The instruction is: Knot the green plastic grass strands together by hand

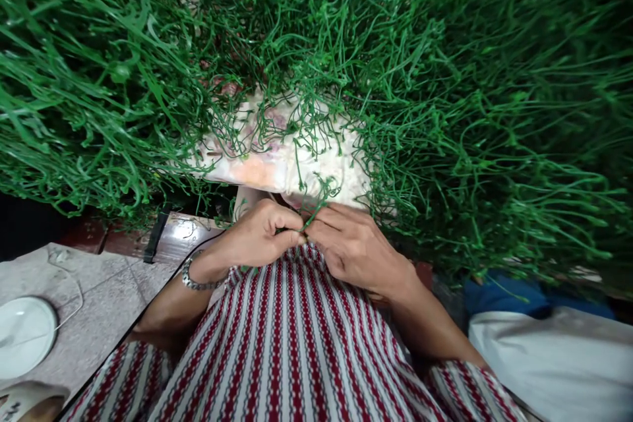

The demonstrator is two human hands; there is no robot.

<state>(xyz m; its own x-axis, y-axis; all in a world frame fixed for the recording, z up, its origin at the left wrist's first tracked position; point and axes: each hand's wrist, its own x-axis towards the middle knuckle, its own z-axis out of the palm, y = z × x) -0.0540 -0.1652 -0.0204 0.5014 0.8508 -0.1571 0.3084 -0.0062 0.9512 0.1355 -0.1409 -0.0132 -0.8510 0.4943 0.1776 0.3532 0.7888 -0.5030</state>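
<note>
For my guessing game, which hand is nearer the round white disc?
Left. The left hand is ahead and right of the disc; the right hand is farther right.

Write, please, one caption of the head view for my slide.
Left hand pinches a thin green stem beside the right hand, with heaped greens beyond.

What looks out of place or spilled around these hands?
Thin green stems straggle across the pale patterned cover, just beyond the left hand and right hand. They look stray beside the dense green heap, though I can't tell if they're loose. Nothing appears clearly damaged.
</note>
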